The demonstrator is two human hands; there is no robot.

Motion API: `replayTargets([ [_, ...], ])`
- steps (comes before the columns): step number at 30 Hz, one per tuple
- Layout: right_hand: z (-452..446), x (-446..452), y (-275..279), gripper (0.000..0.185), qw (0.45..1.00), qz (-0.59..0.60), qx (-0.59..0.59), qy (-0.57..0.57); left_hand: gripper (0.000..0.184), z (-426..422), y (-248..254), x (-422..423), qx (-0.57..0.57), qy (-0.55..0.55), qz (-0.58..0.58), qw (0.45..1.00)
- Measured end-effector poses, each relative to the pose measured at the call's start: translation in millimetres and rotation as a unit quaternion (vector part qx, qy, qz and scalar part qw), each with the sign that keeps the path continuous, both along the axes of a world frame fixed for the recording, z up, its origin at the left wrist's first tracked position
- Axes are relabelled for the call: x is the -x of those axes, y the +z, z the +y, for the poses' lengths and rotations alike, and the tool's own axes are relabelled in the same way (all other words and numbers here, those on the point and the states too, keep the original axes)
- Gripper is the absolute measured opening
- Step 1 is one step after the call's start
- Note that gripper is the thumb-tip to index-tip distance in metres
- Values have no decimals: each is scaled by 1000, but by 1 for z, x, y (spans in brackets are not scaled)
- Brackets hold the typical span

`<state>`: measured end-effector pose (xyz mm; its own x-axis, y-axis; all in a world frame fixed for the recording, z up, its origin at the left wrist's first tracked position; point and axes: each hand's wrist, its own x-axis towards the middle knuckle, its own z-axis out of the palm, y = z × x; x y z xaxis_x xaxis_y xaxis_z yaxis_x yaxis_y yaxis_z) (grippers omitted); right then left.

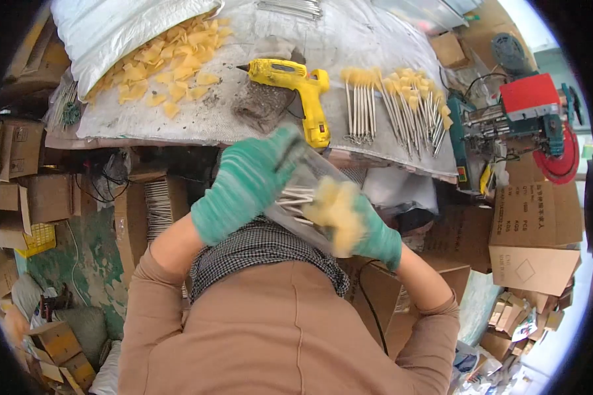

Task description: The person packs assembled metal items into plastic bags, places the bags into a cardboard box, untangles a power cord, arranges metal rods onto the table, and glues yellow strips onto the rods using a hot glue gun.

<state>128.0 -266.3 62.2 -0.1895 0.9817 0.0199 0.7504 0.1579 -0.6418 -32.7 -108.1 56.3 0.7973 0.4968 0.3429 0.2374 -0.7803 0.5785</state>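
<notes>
My left hand grips a bag, right hand tipped rods; tipped bundles sit done by table's right edge, loose pieces unused

Green knit gloves streaked paler, brown long-sleeved top, seam down front, finely checked dark cloth at waist

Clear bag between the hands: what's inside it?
Through the clear bag, metal rods show. Blurred yellow pieces sit toward the right hand; whether they're inside, I can't tell. Whatever lies beneath those pieces is covered.
</notes>
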Motion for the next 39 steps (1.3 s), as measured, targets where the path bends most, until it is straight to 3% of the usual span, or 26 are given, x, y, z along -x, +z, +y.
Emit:
replayTargets([
  [1,1,4,5,38,992,83,85,-44,18,-2,6,0,-1,-4,3,1000],
  [2,5,3,5,41,986,3,160,-41,16,-5,15,2,109,4,-59,992],
  [3,5,3,-3,41,986,6,159,-46,15,-7,21,3,218,12,-120,968],
  [4,9,6,-11,43,977,-43,198,-65,15,-7,18,3,25,-13,-132,991],
  [7,20,5,-12,46,961,-120,240,-67,17,-14,18,5,60,40,-82,994],
  [9,22,0,0,41,994,-65,-66,-65,18,-7,18,7,67,42,-51,996],
  [11,23,-11,31,54,988,-100,-85,-80,20,-4,23,7,76,44,-16,996],
  [12,24,-9,43,61,965,-152,-160,-143,18,-5,30,5,51,46,22,997],
  [14,37,-4,44,56,942,-198,-196,-184,18,-13,38,-1,26,40,60,997],
  [15,43,-5,43,52,915,-246,-234,-220,23,-21,40,-3,-139,74,59,986],
  [16,43,-13,33,37,954,-162,-113,-226,29,-30,43,-2,-300,105,54,947],
  [17,42,-20,25,37,953,-163,-112,-232,43,-44,52,2,-359,44,8,932],
  [19,40,-33,12,33,956,-176,-82,-221,54,-70,45,-4,-139,-128,8,982],
  [20,40,-35,8,25,932,-216,-198,-213,58,-78,31,-12,-151,-144,60,976],
  [21,37,-38,9,25,933,-217,-194,-214,58,-81,19,-13,-147,-145,60,977],
  [22,36,-40,14,23,937,-184,-193,-227,51,-78,13,-16,-66,-240,233,940],
  [23,34,-43,18,22,939,-151,-194,-242,45,-76,7,-18,16,-324,396,859],
  [25,20,-50,23,24,932,-154,-230,-234,35,-67,4,-4,-53,-299,371,877],
  [27,-2,-50,28,25,934,-86,-121,-324,25,-32,17,11,-138,-248,247,926],
  [29,-14,-34,41,24,934,-94,-136,-316,16,1,30,25,-222,-187,116,950],
  [31,-22,-21,42,21,941,0,-98,-325,14,23,38,35,-232,-196,106,947],
  [34,-30,-14,27,16,927,-5,-95,-363,18,29,40,53,-244,-220,99,939],
  [36,-34,-14,22,14,913,6,-68,-402,22,11,49,69,-153,-208,-9,966],
  [37,-40,-20,14,14,909,-4,-111,-403,34,6,48,83,-111,-247,-17,962],
  [38,-45,-24,6,15,903,-14,-154,-402,34,-6,38,90,-112,-247,-17,962],
  [39,-48,-27,-2,15,903,-14,-156,-401,48,-20,18,94,63,-177,-87,978],
])
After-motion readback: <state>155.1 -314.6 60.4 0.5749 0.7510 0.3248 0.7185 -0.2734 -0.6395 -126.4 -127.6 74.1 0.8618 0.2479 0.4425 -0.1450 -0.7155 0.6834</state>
